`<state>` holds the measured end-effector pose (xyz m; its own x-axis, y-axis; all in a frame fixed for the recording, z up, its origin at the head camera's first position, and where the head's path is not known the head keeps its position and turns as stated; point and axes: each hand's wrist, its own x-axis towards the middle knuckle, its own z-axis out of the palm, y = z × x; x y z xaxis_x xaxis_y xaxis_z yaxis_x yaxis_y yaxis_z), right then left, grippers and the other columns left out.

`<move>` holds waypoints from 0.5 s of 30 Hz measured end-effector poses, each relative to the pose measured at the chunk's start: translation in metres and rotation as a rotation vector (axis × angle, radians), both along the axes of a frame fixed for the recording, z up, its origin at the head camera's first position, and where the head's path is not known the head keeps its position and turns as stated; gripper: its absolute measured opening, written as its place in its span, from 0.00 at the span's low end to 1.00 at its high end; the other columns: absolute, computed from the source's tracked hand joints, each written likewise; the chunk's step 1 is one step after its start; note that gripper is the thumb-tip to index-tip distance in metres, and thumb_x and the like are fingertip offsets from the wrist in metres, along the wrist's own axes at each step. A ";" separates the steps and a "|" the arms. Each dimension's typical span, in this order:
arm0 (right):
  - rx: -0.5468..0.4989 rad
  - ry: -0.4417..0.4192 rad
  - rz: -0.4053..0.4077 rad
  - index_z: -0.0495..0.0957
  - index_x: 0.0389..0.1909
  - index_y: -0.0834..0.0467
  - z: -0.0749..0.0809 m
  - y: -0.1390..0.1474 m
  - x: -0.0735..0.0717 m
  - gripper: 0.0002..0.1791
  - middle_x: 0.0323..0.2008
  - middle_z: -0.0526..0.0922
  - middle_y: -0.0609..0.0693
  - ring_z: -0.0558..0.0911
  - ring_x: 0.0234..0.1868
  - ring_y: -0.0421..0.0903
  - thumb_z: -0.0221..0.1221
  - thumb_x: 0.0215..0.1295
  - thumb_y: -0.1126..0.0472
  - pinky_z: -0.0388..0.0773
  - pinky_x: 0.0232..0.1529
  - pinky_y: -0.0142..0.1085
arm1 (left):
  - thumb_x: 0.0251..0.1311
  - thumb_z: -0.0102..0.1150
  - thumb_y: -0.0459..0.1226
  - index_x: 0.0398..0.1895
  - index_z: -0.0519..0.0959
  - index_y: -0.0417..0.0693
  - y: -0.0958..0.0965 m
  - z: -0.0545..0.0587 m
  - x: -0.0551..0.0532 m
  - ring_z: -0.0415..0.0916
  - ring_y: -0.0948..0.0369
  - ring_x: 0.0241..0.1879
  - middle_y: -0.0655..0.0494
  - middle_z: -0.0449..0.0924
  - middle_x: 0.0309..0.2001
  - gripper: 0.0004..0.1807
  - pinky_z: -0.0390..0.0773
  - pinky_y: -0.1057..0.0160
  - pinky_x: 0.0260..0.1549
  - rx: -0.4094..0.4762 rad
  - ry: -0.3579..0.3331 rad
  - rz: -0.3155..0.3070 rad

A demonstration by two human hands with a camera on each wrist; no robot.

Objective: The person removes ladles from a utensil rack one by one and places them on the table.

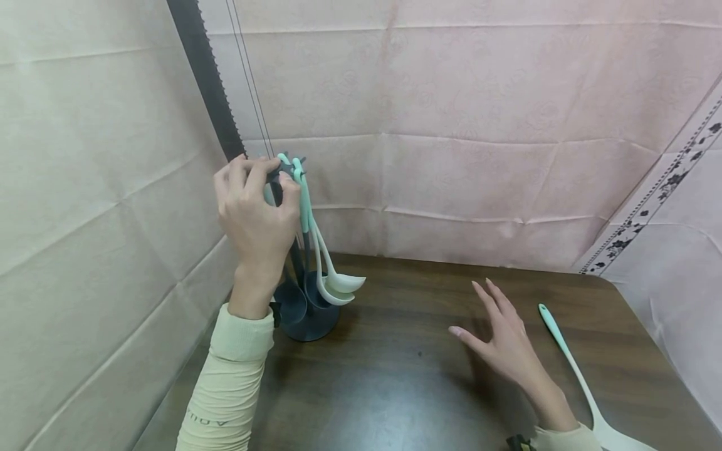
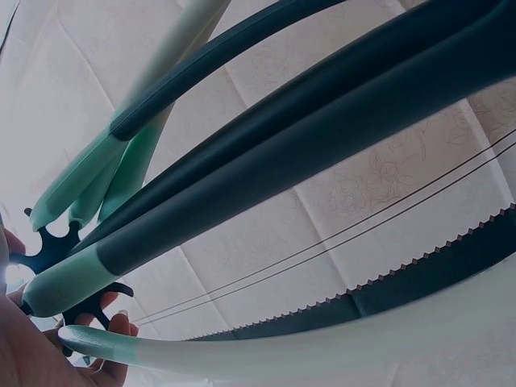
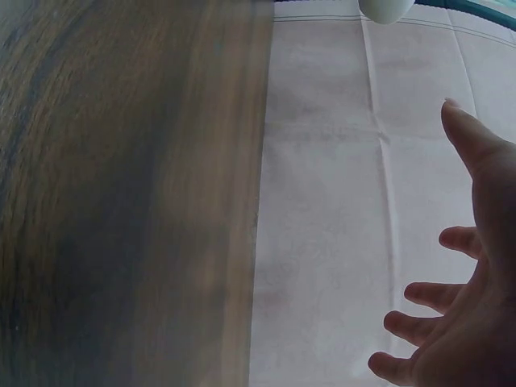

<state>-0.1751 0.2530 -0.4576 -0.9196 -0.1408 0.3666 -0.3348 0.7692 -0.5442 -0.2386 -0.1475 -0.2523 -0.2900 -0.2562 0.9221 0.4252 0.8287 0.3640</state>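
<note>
At the top of a dark utensil stand (image 1: 313,329), my left hand (image 1: 254,207) grips the hooked head with curled fingers and thumb. Ladles with white bowls (image 1: 345,283) and mint handles hang on its right side, beside dark-headed utensils (image 1: 290,304). In the left wrist view, fingers wrap the dark hook ring (image 2: 52,251), and a pale utensil handle (image 2: 242,360) with a mint end hangs close to the fingertips. My right hand (image 1: 504,341) hovers over the table, fingers spread and holding nothing; the right wrist view also shows this hand (image 3: 463,302) without an object.
A white turner (image 1: 575,369) with a mint handle end lies on the brown wooden table (image 1: 395,351), right of my right hand. Pale cloth (image 1: 451,125) hangs behind the table's back edge, and another cloth wall (image 1: 101,188) stands close on the left.
</note>
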 end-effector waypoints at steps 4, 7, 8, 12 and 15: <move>-0.001 0.004 0.004 0.54 0.86 0.43 0.001 -0.001 0.000 0.56 0.84 0.52 0.59 0.55 0.79 0.73 0.73 0.61 0.40 0.55 0.61 0.83 | 0.66 0.53 0.45 0.48 0.90 0.41 0.000 0.000 0.001 0.75 0.43 0.58 0.43 0.86 0.48 0.22 0.79 0.40 0.52 -0.019 -0.002 0.008; -0.006 0.003 0.009 0.54 0.86 0.43 0.001 -0.002 -0.001 0.56 0.84 0.52 0.59 0.55 0.79 0.73 0.74 0.61 0.40 0.55 0.61 0.83 | 0.67 0.53 0.45 0.48 0.89 0.40 0.000 0.001 0.002 0.75 0.42 0.57 0.43 0.86 0.48 0.22 0.79 0.41 0.51 -0.031 -0.003 0.012; -0.008 0.003 0.012 0.54 0.86 0.43 0.002 -0.002 -0.001 0.56 0.84 0.52 0.59 0.55 0.79 0.73 0.74 0.61 0.40 0.55 0.60 0.83 | 0.67 0.53 0.45 0.48 0.89 0.40 0.001 0.001 0.003 0.75 0.42 0.57 0.43 0.86 0.48 0.22 0.79 0.41 0.51 -0.031 -0.003 0.011; -0.006 0.012 0.020 0.54 0.86 0.43 0.003 -0.002 -0.002 0.56 0.84 0.52 0.59 0.56 0.79 0.73 0.74 0.61 0.40 0.57 0.60 0.82 | 0.66 0.52 0.45 0.47 0.90 0.41 0.002 0.001 0.004 0.75 0.43 0.58 0.44 0.86 0.48 0.22 0.79 0.40 0.52 -0.012 -0.003 -0.001; -0.009 0.021 0.027 0.55 0.86 0.43 0.004 -0.003 -0.002 0.56 0.84 0.53 0.59 0.57 0.79 0.73 0.74 0.61 0.41 0.57 0.61 0.82 | 0.66 0.52 0.45 0.47 0.90 0.42 0.002 0.001 0.004 0.75 0.44 0.59 0.45 0.86 0.48 0.22 0.79 0.40 0.53 -0.006 -0.008 -0.003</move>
